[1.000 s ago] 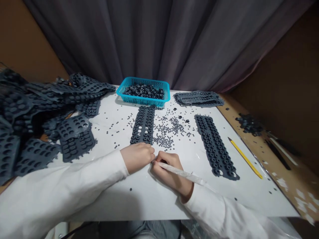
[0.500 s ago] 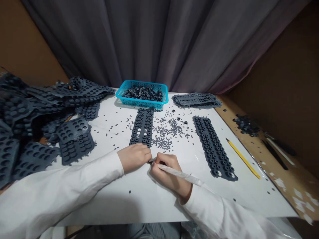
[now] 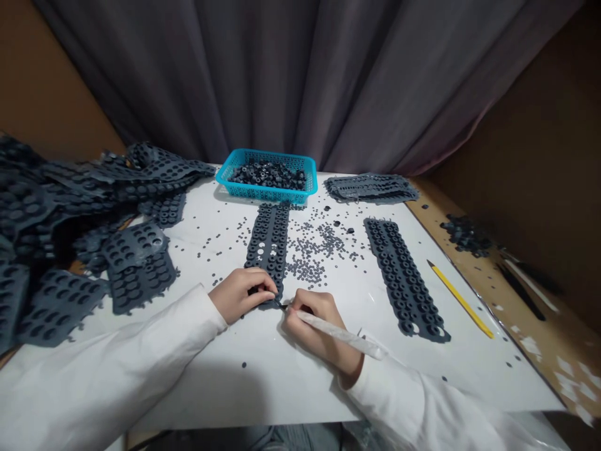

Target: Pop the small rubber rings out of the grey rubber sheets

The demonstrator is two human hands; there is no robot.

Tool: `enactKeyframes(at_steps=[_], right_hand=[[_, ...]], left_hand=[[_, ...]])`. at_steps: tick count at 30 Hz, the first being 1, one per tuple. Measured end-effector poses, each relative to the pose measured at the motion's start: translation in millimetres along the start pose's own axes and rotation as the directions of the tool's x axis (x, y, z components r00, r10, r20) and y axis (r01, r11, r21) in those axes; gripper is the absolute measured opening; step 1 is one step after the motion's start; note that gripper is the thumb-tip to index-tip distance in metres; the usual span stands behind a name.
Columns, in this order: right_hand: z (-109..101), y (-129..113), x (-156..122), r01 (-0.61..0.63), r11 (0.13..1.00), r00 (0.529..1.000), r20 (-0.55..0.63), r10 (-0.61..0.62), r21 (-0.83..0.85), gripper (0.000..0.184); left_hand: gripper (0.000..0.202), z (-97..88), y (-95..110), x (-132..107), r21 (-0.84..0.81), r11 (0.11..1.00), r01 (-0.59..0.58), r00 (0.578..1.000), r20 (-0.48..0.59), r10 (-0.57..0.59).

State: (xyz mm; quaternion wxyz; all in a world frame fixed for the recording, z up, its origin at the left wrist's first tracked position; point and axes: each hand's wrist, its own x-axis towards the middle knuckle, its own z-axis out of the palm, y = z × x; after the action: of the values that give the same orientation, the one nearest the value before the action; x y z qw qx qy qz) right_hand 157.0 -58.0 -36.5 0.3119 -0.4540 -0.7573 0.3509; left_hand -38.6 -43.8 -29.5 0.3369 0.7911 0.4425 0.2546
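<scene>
A dark grey rubber strip with rows of ring-shaped studs lies on the white table in front of me. My left hand rests over its near end, fingers curled and pressing at the right edge. In my right hand is a slim tool with a white wrapped handle, gripped like a pen. Its thin dark tip meets the strip's near right corner, beside my left fingertips. The exact shape of the tip is too small to tell. Small grey discs are scattered to the right of the strip.
A turquoise basket of small dark rubber pieces stands behind the strip. Another studded strip and a yellow pencil-like tool lie at right. Stacked strips sit at the back. Studded rubber sheets are heaped at left.
My left hand has shifted slightly left and its fingers have lifted and bent, uncovering the strip's near end. The right hand and its tool have hardly moved.
</scene>
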Motion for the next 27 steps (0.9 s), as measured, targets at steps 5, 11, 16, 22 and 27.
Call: enactKeyframes(at_steps=[5, 11, 16, 22, 27], right_hand=[[0.3, -1.1, -1.3, -0.03, 1.0, 1.0, 0.006, 0.03, 0.003, 0.015], [-1.2, -0.4, -1.5, -0.014, 1.0, 0.999, 0.03, 0.014, 0.026, 0.015], [-1.2, -0.1, -1.0, -0.006, 1.0, 1.0, 0.025, 0.006, 0.024, 0.015], [-2.7, -1.1, -1.9, -0.006, 1.0, 1.0, 0.031, 0.005, 0.017, 0.014], [-3.0, -2.8, -0.4, 0.008, 1.0, 0.999, 0.035, -0.009, 0.011, 0.015]], left_hand=[[0.012, -0.9, 0.3, 1.2, 0.047, 0.996, -0.071, 0.997, 0.045, 0.069], [0.012, -2.2, 3.3, 1.6, 0.053, 0.997, -0.048, 0.998, 0.05, 0.045], [0.013, -2.2, 3.4, 2.2, 0.026, 1.0, -0.007, 0.999, 0.049, 0.006], [0.012, -1.5, 3.8, 2.3, 0.039, 0.999, -0.033, 0.997, 0.064, 0.031], [0.017, -3.7, 4.6, 2.3, 0.105, 0.982, -0.158, 0.982, 0.124, 0.145]])
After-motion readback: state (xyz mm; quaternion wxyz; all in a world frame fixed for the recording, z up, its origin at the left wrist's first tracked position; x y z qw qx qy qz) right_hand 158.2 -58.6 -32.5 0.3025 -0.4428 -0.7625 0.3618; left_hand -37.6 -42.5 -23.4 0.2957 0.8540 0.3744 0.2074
